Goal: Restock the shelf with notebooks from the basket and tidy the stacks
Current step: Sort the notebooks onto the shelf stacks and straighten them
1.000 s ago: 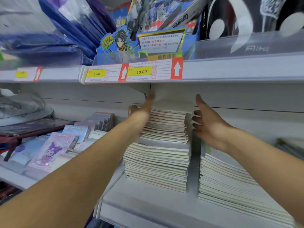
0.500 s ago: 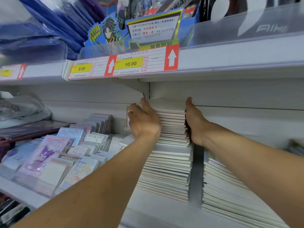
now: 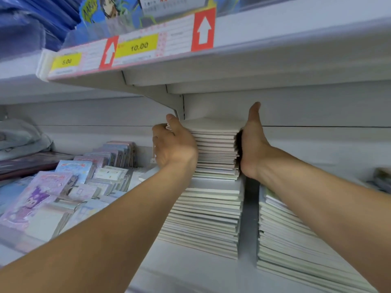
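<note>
Compared with half a second ago, the view sits closer and lower under the upper shelf [image 3: 275, 66], and both hands remain pressed to the sides of the tall stack of notebooks [image 3: 213, 187], the right thumb now raised higher against the back wall. Going left to right along the white lower shelf [image 3: 190, 269]: cartoon-covered ring-bound pads [image 3: 31, 204] lie fanned out at the left; next, the left hand [image 3: 173, 144] curls its fingers round the left edge of the stack's upper part, thumb on the top cover; the stack stands in the middle, reaching almost to the bracket above; the right hand [image 3: 251, 149] lies flat along the stack's right edge, though its fingers are hidden behind the palm, so probably straight. Across a narrow gap is a second, lower stack of notebooks [image 3: 296, 250] under the right forearm. So two notebook stacks and two hands show. Overhead, two yellow price tags [image 3: 137, 46] and two red arrow labels [image 3: 202, 30] front the upper shelf.
</note>
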The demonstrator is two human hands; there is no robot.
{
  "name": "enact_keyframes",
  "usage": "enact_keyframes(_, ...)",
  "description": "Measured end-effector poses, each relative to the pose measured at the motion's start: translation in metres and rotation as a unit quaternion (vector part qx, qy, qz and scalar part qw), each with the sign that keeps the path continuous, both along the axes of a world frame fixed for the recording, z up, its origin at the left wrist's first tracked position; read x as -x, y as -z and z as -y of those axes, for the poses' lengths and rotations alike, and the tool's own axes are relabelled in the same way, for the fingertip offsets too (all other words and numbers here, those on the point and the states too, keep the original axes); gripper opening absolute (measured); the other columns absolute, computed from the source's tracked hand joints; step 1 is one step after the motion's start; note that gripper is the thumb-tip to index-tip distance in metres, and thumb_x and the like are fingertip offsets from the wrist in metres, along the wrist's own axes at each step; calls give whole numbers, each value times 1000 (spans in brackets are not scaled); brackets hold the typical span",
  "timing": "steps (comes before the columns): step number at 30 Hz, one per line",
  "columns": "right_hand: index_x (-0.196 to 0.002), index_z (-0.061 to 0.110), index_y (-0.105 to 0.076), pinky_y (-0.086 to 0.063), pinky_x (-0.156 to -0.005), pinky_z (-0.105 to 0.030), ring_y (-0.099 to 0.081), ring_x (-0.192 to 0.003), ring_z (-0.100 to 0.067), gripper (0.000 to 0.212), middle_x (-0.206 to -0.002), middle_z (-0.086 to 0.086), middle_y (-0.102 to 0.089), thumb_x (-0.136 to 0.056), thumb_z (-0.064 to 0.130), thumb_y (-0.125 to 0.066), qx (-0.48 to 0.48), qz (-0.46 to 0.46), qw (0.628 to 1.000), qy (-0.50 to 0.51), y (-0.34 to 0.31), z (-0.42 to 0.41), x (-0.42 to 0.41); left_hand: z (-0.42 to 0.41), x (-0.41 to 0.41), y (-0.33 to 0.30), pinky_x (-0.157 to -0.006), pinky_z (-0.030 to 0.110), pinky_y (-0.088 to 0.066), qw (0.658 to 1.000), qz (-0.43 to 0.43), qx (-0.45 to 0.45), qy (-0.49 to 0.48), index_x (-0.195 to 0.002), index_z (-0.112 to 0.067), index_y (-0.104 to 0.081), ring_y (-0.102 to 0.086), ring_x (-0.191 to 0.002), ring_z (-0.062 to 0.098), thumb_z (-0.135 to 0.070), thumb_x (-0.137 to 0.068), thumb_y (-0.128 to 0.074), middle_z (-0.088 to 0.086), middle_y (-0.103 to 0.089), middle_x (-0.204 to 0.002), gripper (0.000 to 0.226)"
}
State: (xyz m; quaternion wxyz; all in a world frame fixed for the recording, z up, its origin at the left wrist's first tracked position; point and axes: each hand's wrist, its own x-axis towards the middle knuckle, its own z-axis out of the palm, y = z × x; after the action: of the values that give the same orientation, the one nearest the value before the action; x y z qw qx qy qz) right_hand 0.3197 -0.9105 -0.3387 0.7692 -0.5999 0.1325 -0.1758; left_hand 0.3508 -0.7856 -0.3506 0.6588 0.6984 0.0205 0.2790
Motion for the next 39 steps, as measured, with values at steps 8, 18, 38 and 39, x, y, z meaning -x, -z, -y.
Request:
enact_keyframes(8,-27,18,-30,-20,-42,-22,-25,-26,-12,90,-33,2,-32,-79,91,-22,33,-11,999,34,-9,-9,13,6,-1,0,-102,44,-36,998,-2,0,-62,-133,-11,-44,-49,-121,34,-49,-102,-20,13,-52,-134,55)
enact_keyframes(18,-69,34,-52,-41,-60,-30,-48,-62,-9,66,-75,10,-53,-69,96,-30,-33,70,997,-24,-2,-19,17,4,5,8,-93,36,-36,995,55,41,-77,-128,-10,-50,-49,-116,33,-44,-104,-24,13,-54,-126,49)
enact_keyframes(38,-143,39,-48,-31,-115,-46,-47,-135,-20,123,-147,2,-50,-38,102,-44,-65,81,992,-74,-14,-20,6,10,1,8,-106,46,-30,989,26,-107,-96,-136,-22,-38,-39,-128,27,-49,-101,-27,6,-42,-137,45)
enact_keyframes(39,-134,38,-57,-37,-110,-44,-55,-124,-18,114,-137,2,-58,-41,102,-45,-74,95,990,-69,-13,-21,7,9,1,8,-106,46,-30,991,27,-97,-92,-135,-22,-38,-39,-128,27,-49,-101,-27,6,-42,-137,45)
